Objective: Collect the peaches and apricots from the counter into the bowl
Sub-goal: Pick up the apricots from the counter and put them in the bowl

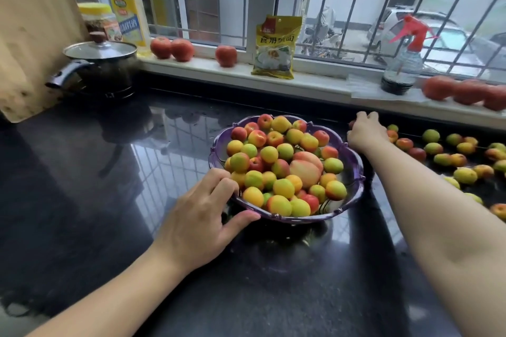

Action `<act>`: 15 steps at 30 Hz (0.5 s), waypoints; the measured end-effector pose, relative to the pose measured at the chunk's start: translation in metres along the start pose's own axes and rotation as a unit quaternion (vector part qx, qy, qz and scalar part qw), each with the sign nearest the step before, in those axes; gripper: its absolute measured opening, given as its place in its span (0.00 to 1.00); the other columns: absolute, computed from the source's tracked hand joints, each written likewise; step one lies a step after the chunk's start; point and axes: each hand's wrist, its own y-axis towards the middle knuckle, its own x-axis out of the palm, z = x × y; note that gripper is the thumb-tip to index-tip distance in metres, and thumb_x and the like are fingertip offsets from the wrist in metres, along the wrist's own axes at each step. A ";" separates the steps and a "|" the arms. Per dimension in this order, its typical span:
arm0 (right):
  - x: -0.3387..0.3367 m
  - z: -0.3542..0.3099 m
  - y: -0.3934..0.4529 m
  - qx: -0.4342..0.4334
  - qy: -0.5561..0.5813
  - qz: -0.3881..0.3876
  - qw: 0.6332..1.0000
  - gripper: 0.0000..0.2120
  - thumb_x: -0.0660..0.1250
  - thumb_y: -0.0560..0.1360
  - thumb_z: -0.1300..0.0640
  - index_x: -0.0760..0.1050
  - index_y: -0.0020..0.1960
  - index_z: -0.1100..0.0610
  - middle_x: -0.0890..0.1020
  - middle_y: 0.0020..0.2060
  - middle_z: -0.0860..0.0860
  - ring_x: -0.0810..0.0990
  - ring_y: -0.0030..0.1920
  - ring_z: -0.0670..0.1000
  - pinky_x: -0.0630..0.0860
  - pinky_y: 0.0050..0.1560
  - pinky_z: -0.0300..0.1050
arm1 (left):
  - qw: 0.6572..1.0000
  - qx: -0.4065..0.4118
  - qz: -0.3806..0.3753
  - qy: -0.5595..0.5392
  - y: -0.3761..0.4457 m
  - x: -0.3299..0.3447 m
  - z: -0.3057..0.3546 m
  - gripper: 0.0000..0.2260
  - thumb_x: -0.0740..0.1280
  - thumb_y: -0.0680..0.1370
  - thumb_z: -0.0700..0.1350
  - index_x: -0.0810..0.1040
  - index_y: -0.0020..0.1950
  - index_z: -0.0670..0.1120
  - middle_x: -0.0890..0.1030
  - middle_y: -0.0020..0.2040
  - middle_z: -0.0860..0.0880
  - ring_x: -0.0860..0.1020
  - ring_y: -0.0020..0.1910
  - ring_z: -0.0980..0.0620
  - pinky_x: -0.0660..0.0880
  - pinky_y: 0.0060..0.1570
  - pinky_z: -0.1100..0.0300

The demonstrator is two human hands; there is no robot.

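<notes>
A purple scalloped bowl (pixel 353 186) sits on the black counter, heaped with small yellow, green and red apricots and two larger pink peaches (pixel 305 169). My left hand (pixel 200 224) grips the bowl's near-left rim, thumb under the edge and fingers over it. My right hand (pixel 365 133) reaches past the bowl's right side to the back of the counter, fingers curled over a small reddish fruit (pixel 351 124) that is mostly hidden. Several loose apricots (pixel 449 156) lie scattered on the counter to the right.
A lidded black pot (pixel 101 68) stands at the back left beside a wooden board (pixel 32 30). The windowsill holds an oil bottle (pixel 127 5), a jar, red tomatoes (pixel 171 48), a yellow packet (pixel 276 46) and a spray bottle (pixel 404 63).
</notes>
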 end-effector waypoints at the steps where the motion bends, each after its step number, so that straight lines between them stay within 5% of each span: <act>1: -0.001 0.002 -0.002 0.003 0.003 0.001 1.000 0.23 0.66 0.80 0.58 0.66 0.72 0.59 0.66 0.68 0.62 0.76 0.58 0.68 0.70 0.47 0.52 | 1.000 0.000 0.001 0.000 0.000 0.000 0.001 0.25 0.59 0.82 0.68 0.76 0.52 0.45 0.76 0.54 0.50 0.78 0.44 0.53 0.81 0.36 0.57; 8: -0.011 0.013 -0.029 -0.029 0.083 0.062 0.994 0.13 0.64 0.79 0.60 0.71 0.63 0.56 0.79 0.58 0.60 0.78 0.55 0.62 0.68 0.47 0.48 | 1.000 0.000 0.000 -0.001 -0.001 -0.001 0.000 0.25 0.58 0.82 0.68 0.75 0.53 0.46 0.75 0.54 0.51 0.77 0.44 0.53 0.82 0.38 0.55; 12: -0.009 0.022 -0.040 -0.030 0.110 0.087 0.990 0.19 0.65 0.79 0.55 0.70 0.69 0.55 0.73 0.64 0.59 0.75 0.60 0.63 0.70 0.53 0.51 | 1.000 0.002 -0.001 -0.002 0.000 0.000 0.000 0.23 0.60 0.81 0.67 0.75 0.53 0.46 0.75 0.54 0.51 0.77 0.44 0.52 0.81 0.37 0.55; 15: -0.004 0.027 -0.043 -0.042 0.086 0.025 0.995 0.23 0.64 0.80 0.48 0.69 0.74 0.52 0.68 0.69 0.59 0.74 0.64 0.63 0.73 0.61 0.55 | 1.000 0.000 -0.002 0.001 -0.001 0.001 -0.001 0.22 0.61 0.81 0.66 0.75 0.52 0.46 0.75 0.53 0.51 0.77 0.44 0.52 0.81 0.37 0.54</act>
